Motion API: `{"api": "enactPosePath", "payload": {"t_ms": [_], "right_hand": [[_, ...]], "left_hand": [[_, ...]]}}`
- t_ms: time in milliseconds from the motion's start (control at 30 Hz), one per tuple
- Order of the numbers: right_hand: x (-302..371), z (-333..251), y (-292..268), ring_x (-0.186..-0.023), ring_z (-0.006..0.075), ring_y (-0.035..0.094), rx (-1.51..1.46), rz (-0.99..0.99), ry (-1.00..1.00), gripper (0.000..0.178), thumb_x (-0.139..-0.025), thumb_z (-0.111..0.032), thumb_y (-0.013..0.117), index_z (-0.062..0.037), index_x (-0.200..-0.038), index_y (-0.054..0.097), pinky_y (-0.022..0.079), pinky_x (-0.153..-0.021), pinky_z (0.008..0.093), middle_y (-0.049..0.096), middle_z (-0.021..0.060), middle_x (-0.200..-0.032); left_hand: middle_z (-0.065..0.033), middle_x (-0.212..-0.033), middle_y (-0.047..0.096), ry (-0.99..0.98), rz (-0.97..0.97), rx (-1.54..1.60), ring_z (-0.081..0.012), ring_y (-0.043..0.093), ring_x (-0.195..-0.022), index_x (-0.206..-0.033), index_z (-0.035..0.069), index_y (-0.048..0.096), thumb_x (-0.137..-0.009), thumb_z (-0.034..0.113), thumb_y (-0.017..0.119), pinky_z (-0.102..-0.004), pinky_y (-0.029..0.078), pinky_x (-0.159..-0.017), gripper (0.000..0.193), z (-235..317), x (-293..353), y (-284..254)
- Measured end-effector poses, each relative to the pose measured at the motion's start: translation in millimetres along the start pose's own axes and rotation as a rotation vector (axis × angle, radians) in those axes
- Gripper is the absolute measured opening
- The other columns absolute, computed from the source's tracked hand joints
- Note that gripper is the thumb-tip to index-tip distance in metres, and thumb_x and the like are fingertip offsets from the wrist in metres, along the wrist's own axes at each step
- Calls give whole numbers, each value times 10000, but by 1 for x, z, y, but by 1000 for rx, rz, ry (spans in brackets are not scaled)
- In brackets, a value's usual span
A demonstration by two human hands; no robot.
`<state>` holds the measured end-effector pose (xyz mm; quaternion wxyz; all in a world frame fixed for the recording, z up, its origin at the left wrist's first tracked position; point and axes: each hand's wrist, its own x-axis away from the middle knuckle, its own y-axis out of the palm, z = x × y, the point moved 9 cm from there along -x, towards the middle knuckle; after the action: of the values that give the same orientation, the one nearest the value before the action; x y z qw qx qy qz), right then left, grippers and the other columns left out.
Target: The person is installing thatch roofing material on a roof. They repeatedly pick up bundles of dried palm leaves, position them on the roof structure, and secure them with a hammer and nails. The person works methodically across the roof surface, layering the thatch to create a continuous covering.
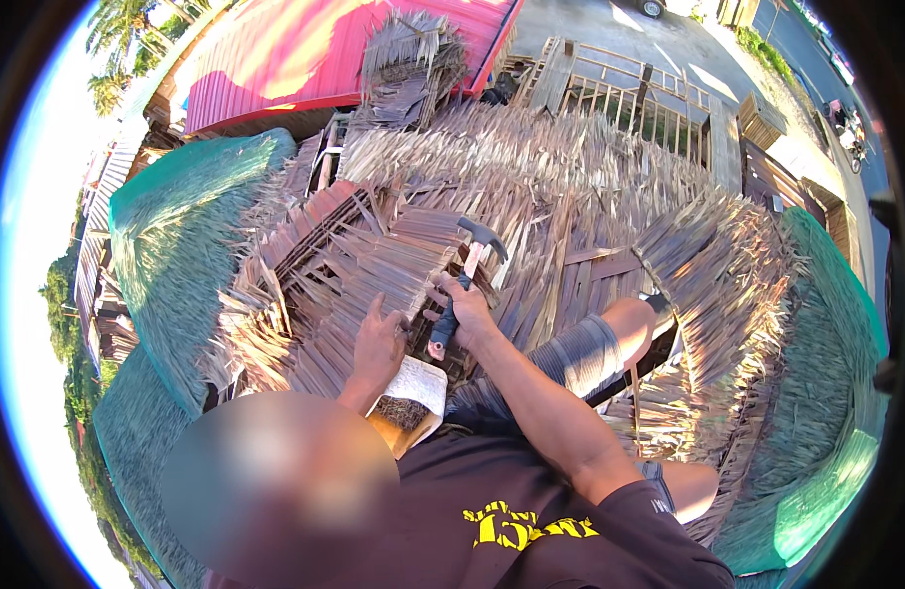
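My right hand (464, 312) grips a claw hammer (472, 257) by its dark handle, the head pointing up and away from me. Bare thatch panels (398, 260) of dried palm leaf lie beneath it. To its left, my left hand (378, 346) rests close to the thatch with its fingers apart, and I can make out nothing in it. Just below both hands, against my lap, sits a white cut-open container (425, 385). Small brown pieces lie inside it, too fine to identify.
I sit on a sloping thatched roof. Green netting (202, 177) covers thatch at the left, and more green netting (855, 344) at the right. Stacked thatch (713, 285) lies by my knee. Beyond are a red metal roof (275, 59), a wooden frame (639, 93) and a road.
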<state>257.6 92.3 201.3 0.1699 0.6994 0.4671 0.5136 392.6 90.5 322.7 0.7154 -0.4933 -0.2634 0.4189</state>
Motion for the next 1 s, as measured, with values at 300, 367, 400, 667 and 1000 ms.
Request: {"api": "enactPosePath", "payload": {"t_ms": [300,367,400,667,1000], "right_hand": [[-4,-1,-30,-572,137,560,253,117,-80,172,-965,-211,676,-51,-956,614,491,-503,318,624,37,-787],[-6,-6,-43,-564,138,563,283,145,-127,166,-964,-203,674,-50,-951,610,492,-503,317,604,28,-753],[-7,-5,-52,-566,133,561,280,198,-106,156,-961,-191,674,-51,-944,608,485,-505,311,612,32,-761],[14,-11,-56,-685,131,557,266,222,-77,190,-962,-222,679,-42,-991,625,453,-609,293,659,35,-863],[106,-136,-46,-733,153,680,106,152,-425,259,-977,-274,682,-33,-1034,606,520,-636,281,716,75,-863]], "left_hand": [[-241,-1245,619,-182,-389,-160,-469,634,-1044,-1030,138,689,-748,189,733,-507,520,-915,290,-79,-18,91],[-227,-1182,649,-195,-353,-113,-466,638,-1031,-1015,135,686,-755,169,717,-512,522,-896,265,-91,-20,100],[-220,-1154,660,-206,-378,-77,-466,640,-1023,-1004,130,683,-760,162,709,-517,522,-886,247,-96,-19,107],[-176,-969,643,93,-88,-392,-364,629,-942,-1065,60,585,-777,121,708,-493,519,-835,319,-47,-48,50],[-185,-927,629,705,-3,-385,-410,624,-929,-1062,75,555,-885,64,573,-508,510,-800,179,233,-222,-34]]}}
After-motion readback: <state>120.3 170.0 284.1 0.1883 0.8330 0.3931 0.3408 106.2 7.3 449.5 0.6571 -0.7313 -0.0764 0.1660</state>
